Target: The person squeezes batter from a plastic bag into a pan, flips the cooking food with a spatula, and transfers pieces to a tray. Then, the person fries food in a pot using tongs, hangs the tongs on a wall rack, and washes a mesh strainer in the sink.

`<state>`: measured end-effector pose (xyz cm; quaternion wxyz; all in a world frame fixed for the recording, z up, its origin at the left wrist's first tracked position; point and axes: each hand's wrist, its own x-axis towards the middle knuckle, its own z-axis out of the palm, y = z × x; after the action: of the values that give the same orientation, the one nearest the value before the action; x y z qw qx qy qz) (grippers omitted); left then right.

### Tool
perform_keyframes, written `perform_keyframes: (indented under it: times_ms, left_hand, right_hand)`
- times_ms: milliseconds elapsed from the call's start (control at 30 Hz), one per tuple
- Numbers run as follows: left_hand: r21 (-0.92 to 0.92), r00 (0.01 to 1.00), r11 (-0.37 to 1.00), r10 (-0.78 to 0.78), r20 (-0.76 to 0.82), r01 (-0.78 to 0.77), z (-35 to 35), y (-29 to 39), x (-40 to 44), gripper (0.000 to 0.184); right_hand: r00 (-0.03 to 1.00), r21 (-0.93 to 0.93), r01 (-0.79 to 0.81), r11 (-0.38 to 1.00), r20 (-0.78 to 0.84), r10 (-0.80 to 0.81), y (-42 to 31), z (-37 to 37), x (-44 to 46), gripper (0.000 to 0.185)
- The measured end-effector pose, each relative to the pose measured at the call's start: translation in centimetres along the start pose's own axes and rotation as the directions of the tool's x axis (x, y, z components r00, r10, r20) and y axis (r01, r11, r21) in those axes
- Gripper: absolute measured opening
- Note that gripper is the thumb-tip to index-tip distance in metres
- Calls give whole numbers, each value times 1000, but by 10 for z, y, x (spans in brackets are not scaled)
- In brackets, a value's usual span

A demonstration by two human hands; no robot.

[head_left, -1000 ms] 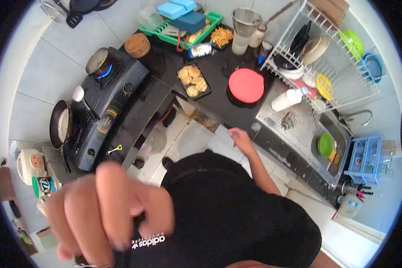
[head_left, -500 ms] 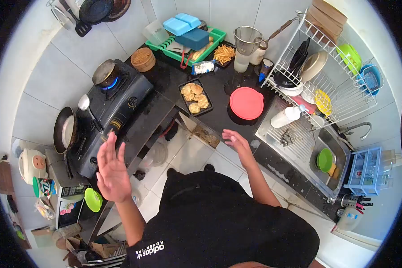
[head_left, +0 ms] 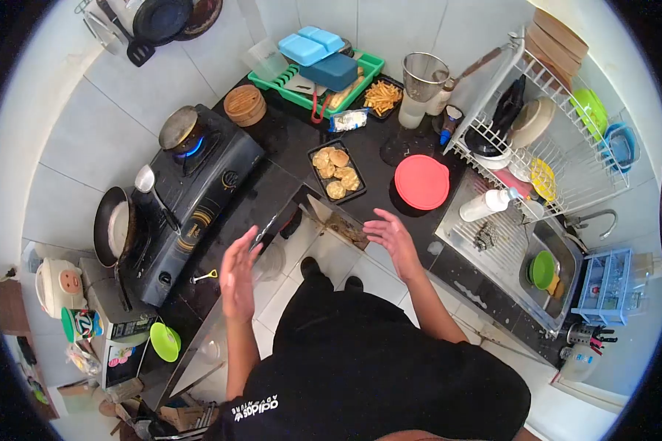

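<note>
My left hand (head_left: 238,278) is raised in the air near the stove-side counter edge, fingers stretched out, holding nothing. My right hand (head_left: 393,242) hovers before the corner of the counter, also open. Left of my left hand, a small yellow-handled tool (head_left: 206,277) lies on the black counter. Beyond it stands a gas stove (head_left: 213,195), where a small pot (head_left: 179,128) sits over a blue flame. A ladle (head_left: 146,180) rests on the stove, beside a frying pan (head_left: 114,228) with something pale inside. Ahead of my hands lie a black tray of round golden patties (head_left: 336,170) and a red-lidded container (head_left: 422,181).
A green tray (head_left: 375,66) holds blue boxes at the back, near fries (head_left: 383,97) and a strainer (head_left: 425,73). Rightward are a dish rack (head_left: 581,176), a white bottle (head_left: 485,204) and a sink (head_left: 566,253) with a green bowl. A lime bowl (head_left: 165,342) sits left.
My left hand has moved right and away from the stove, uncovering the yellow-handled tool. My right hand stays about where it was. The camera view has shifted slightly.
</note>
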<state>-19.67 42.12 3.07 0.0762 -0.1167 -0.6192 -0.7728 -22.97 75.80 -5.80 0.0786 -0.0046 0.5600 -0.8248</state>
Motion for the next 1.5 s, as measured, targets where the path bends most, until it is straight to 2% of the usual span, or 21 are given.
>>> perform_keyframes:
  times_ms: [67, 133, 200, 333, 400, 467, 600, 667, 767, 833, 933, 1000, 1067, 1100, 1167, 1200, 1267, 1333, 1400, 1433, 1500]
  left_hand:
    - [-33, 998, 999, -34, 59, 36, 4, -9, 22, 82]
    - [-78, 991, 995, -53, 121, 62, 9, -15, 48, 85]
    - [-91, 979, 994, -33, 202, 52, 6, -37, 75, 82]
    - [-204, 925, 974, -10, 381, 94, 18, -46, 122, 79]
    - [-211, 893, 969, -19, 451, 127, 23, -48, 143, 77]
    - [-232, 866, 958, -30, 500, 167, 29, -51, 163, 76]
    - [-300, 831, 930, -9, 556, 211, 33, -67, 194, 76]
    - [-273, 805, 936, -20, 593, 224, 35, -70, 208, 79]
    - [-240, 802, 930, -88, 590, 279, 40, -81, 224, 78]
    - [-260, 804, 918, -97, 587, 300, 48, -86, 230, 77]
    - [-273, 821, 914, -103, 561, 301, 62, -99, 237, 74]
    - [-240, 848, 933, -109, 519, 267, 73, -104, 241, 74]
    - [-228, 864, 938, -123, 489, 262, 85, -106, 243, 73]
    - [-212, 876, 937, -158, 455, 279, 90, -108, 243, 72]
    - [-186, 890, 931, -221, 399, 314, 94, -120, 241, 70]
    - [-169, 890, 933, -231, 393, 316, 96, -123, 242, 70]
    - [-83, 863, 929, -299, 407, 361, 100, -131, 244, 69]
    - [-57, 862, 923, -332, 383, 381, 105, -143, 243, 67]
    - [-44, 839, 879, -436, 325, 474, 109, -151, 239, 67]
    - [-26, 830, 860, -484, 276, 510, 111, -156, 236, 67]
    - [-4, 809, 837, -527, 261, 547, 114, -161, 237, 67]
  right_hand:
    - [1000, 42, -7, 999, -25, 8, -8, 10, 1, 65]
    - [991, 58, 18, 998, -133, -10, -19, 7, 0, 64]
    - [981, -59, 62, 996, -181, -72, -29, 5, -1, 72]
    - [924, -148, 72, 986, -364, -122, -47, 3, -2, 68]
    - [892, -128, 118, 985, -422, -162, -52, 7, -3, 65]
    - [852, -148, 168, 975, -476, -219, -56, 10, -11, 64]
    - [773, -109, 144, 984, -608, -181, -57, 14, -11, 62]
    - [727, -168, 131, 977, -654, -210, -61, 15, -7, 53]
    - [693, -231, 135, 964, -673, -258, -73, 11, 3, 45]
    - [721, -296, 68, 953, -646, -252, -81, 0, 15, 40]
    - [731, -328, 70, 942, -626, -272, -97, -29, 49, 38]
    - [743, -303, 99, 948, -611, -273, -114, -58, 88, 41]
    - [716, -415, 144, 898, -583, -384, -127, -97, 139, 52]
    - [724, -409, 145, 901, -577, -378, -139, -106, 165, 52]
    - [616, -475, 213, 854, -613, -495, -162, -116, 213, 66]
    - [622, -459, 214, 862, -617, -482, -169, -122, 232, 66]
    - [562, -482, 205, 852, -654, -506, -177, -136, 264, 74]
    - [549, -476, 191, 859, -674, -495, -175, -150, 282, 73]
    - [517, -442, 281, 852, -678, -523, -175, -161, 292, 70]
    - [470, -419, 277, 865, -726, -502, -176, -162, 295, 59]
    - [505, -429, 295, 854, -689, -521, -184, -169, 294, 53]
